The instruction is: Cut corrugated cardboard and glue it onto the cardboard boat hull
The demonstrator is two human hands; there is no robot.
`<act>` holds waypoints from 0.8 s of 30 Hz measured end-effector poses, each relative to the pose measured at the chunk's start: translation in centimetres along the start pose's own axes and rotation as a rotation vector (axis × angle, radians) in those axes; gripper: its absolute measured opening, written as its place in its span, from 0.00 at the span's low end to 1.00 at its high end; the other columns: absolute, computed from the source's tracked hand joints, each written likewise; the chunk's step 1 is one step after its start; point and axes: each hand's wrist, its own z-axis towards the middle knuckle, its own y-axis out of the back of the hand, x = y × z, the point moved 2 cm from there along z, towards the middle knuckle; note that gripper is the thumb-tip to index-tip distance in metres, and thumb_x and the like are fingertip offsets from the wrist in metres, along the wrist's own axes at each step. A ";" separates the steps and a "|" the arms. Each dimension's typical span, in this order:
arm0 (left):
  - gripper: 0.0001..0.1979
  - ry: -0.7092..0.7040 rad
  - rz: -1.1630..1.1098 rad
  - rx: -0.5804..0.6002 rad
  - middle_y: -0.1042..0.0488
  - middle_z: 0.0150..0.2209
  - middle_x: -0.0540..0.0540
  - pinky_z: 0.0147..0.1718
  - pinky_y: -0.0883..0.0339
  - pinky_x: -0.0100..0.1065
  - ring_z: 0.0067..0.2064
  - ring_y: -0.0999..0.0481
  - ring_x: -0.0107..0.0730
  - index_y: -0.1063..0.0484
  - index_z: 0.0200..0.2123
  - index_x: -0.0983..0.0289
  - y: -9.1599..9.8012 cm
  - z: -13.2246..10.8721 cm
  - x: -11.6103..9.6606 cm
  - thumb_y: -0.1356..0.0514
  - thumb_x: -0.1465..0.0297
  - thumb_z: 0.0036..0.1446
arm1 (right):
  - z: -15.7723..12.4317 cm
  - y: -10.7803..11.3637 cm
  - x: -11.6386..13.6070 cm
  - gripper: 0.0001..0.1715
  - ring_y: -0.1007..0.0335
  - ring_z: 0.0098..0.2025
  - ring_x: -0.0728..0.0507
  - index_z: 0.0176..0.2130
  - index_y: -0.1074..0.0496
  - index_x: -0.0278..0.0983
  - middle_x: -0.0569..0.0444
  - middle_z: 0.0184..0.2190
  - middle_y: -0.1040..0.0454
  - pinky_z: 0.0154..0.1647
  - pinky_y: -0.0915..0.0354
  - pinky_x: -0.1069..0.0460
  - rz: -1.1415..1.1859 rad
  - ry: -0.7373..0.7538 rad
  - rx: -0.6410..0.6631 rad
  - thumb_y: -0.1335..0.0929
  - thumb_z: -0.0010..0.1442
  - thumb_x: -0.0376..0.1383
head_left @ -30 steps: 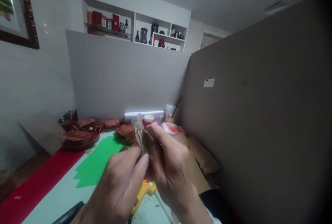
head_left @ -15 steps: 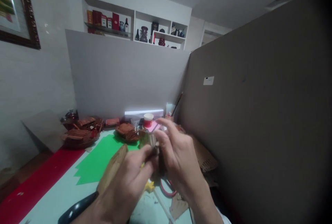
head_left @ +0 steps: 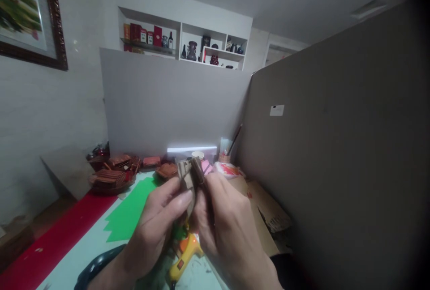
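Holding up a folded brown piece point(head_left: 186, 173)

Clamped on the pale, layered side of the piece with the left hand point(head_left: 152, 218); clamped on its darker, doubled edge with the right hand point(head_left: 231, 211). Raised in the air, well above the counter point(head_left: 198, 279).

Below the piece: a yellow glue gun point(head_left: 186, 254), partly hidden by the right hand. To the left of the piece: a bright green sheet point(head_left: 129, 211) with a notched edge and, farther left, a red strip point(head_left: 63, 236).

Behind the piece and to the left: stacks of reddish-brown pieces point(head_left: 109, 178), then a smaller brown heap point(head_left: 167, 170). Directly behind: a cup point(head_left: 197, 155), only its white rim clearly in sight. Behind and to the right: a white pack point(head_left: 228, 169) with red and orange print, too blurred to read. To the right of the piece: torn-edged cardboard point(head_left: 268, 209).

Farther back, to the right of the piece: a white label point(head_left: 277, 110) on a dark grey partition point(head_left: 336, 155), writing too small to read. High behind the piece: red boxes point(head_left: 136, 32) and a dark bottle point(head_left: 170, 40) on shelves point(head_left: 148, 44), lettering illegible.
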 end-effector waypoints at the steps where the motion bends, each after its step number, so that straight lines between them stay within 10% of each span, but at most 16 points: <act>1: 0.15 -0.022 0.016 -0.031 0.20 0.36 0.54 0.36 0.32 0.31 0.38 0.24 0.39 0.22 0.46 0.61 -0.1 0.0 -0.1 0.38 0.64 0.56 | -0.1 -0.2 0.1 0.11 0.34 0.30 0.42 0.35 0.34 0.35 0.49 0.30 0.32 0.29 0.39 0.48 -0.023 0.026 -0.020 0.43 0.66 0.32; 10: 0.11 -0.153 0.407 -0.126 0.29 0.25 0.49 0.29 0.36 0.27 0.30 0.31 0.30 0.24 0.31 0.62 0.1 -0.1 -1.0 0.42 0.63 0.61 | -0.1 -0.6 0.5 0.09 0.37 0.31 0.44 0.36 0.37 0.37 0.51 0.31 0.33 0.31 0.40 0.50 0.129 0.050 0.075 0.43 0.66 0.32; 24: 0.15 0.090 -0.212 -0.186 0.17 0.36 0.55 0.34 0.25 0.29 0.36 0.18 0.38 0.21 0.45 0.60 -0.6 -0.4 -1.2 0.34 0.64 0.54 | 0.0 -0.2 -0.1 0.09 0.38 0.30 0.47 0.34 0.37 0.42 0.58 0.30 0.34 0.34 0.37 0.53 0.582 -0.167 0.067 0.41 0.67 0.35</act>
